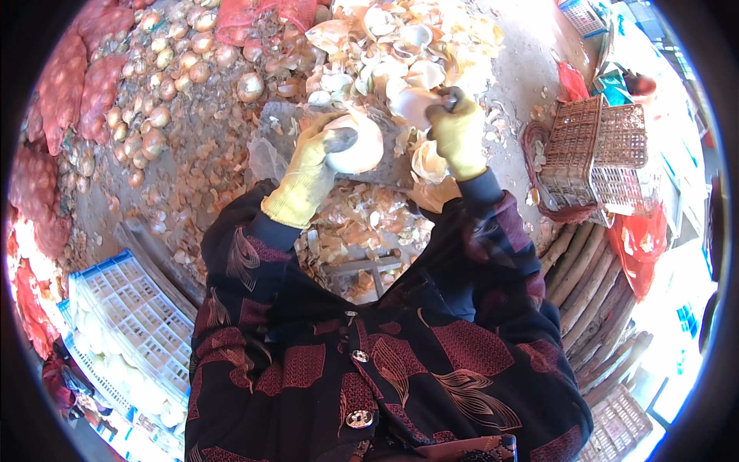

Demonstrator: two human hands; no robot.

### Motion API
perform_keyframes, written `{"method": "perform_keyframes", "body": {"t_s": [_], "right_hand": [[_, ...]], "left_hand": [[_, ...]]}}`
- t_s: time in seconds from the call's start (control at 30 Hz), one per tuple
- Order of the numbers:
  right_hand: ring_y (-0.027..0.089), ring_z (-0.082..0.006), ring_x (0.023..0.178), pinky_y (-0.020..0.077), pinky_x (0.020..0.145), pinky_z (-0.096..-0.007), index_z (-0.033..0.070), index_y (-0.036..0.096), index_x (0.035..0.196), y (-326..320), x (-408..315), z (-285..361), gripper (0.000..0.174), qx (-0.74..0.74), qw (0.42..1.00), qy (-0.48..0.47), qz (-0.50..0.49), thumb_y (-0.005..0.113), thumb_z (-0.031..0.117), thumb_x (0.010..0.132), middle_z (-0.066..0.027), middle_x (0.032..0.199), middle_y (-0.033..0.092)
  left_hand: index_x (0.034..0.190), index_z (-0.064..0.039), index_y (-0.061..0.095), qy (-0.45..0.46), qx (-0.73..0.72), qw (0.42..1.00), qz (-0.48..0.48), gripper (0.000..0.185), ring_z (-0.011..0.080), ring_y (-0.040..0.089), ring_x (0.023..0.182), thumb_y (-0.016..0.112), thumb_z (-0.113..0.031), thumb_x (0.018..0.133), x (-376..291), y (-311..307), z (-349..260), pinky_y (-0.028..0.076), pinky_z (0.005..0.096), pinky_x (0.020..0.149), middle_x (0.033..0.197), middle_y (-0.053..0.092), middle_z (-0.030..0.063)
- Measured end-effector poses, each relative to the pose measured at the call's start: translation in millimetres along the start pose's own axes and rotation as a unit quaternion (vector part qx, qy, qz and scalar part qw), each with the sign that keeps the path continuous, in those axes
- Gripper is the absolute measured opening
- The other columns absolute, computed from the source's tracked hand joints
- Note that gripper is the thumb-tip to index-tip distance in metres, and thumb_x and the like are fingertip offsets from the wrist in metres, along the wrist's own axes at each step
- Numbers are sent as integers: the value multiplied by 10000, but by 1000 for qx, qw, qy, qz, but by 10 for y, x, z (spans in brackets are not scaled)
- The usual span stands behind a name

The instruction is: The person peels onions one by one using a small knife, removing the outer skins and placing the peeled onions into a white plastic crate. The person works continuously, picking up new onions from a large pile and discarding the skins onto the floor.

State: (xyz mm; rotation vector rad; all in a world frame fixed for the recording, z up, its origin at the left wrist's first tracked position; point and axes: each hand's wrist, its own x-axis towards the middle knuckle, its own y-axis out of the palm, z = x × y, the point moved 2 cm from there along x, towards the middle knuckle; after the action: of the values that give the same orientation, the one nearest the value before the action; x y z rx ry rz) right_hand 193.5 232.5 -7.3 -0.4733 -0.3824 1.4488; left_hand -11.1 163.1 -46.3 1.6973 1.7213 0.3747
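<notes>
My left hand (312,161), in a yellow knit glove with dark fingertips, grips a large onion (361,147) whose pale inner layer is bare on most of its surface. To its right, my right hand (456,130), gloved alike, pinches a pale, blurred piece of onion layer (411,107). Something small and shiny shows at its fingers, too unclear to name. Below both hands lies a worn board (398,173) with peelings on it. Loose brown onion skin (430,164) lies by my right wrist. Beyond the board rises a heap of onion skins (404,52).
Unpeeled onions (190,60) lie on the ground at left, beside filled red mesh sacks (63,92). A blue-and-white plastic crate (135,289) with pale onions stands lower left. At right are a brown basket-like crate (571,133), wooden poles (589,277) and a red bag (641,242).
</notes>
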Motion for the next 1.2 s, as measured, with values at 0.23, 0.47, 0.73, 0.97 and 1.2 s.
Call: {"method": "perform_keyframes", "body": {"t_s": [0.23,0.47,0.73,0.97,1.2], "right_hand": [[656,-368,742,511,710,-408,-22,620,1004,132,-122,-23,383,-192,976,-94,33,670,293,791,-227,779,653],[639,-310,596,472,547,-432,74,562,1067,393,-770,112,349,-310,885,-318,143,652,247,778,-130,733,627],[622,-330,621,484,565,-434,69,587,1048,382,-500,-72,345,-331,883,-301,142,679,178,734,-150,737,619],[632,-190,584,491,540,-351,-23,612,1001,170,-383,9,193,70,965,46,249,596,65,830,-61,600,592],[620,-313,611,425,627,-433,78,632,857,265,-659,91,219,-242,919,-238,202,665,279,775,-128,627,628]], "left_hand": [[1159,-120,577,-83,-185,978,-49,488,256,613,991,589,-491,842,75,-65,-7,526,417,787,1086,631,72],[1168,-141,563,-70,-239,964,-93,500,257,605,1010,526,-545,875,131,-95,-1,527,453,806,1106,621,76],[1136,-113,569,-119,-228,966,-39,523,239,633,938,549,-554,856,78,-104,14,554,389,671,1037,646,86],[1133,-158,581,-89,-99,986,-99,482,192,640,906,535,-551,858,70,-77,-30,486,305,592,1011,657,56],[1159,-170,581,-77,-32,986,-144,496,131,632,898,572,-553,844,8,-34,-50,469,271,637,1020,661,10]]}}
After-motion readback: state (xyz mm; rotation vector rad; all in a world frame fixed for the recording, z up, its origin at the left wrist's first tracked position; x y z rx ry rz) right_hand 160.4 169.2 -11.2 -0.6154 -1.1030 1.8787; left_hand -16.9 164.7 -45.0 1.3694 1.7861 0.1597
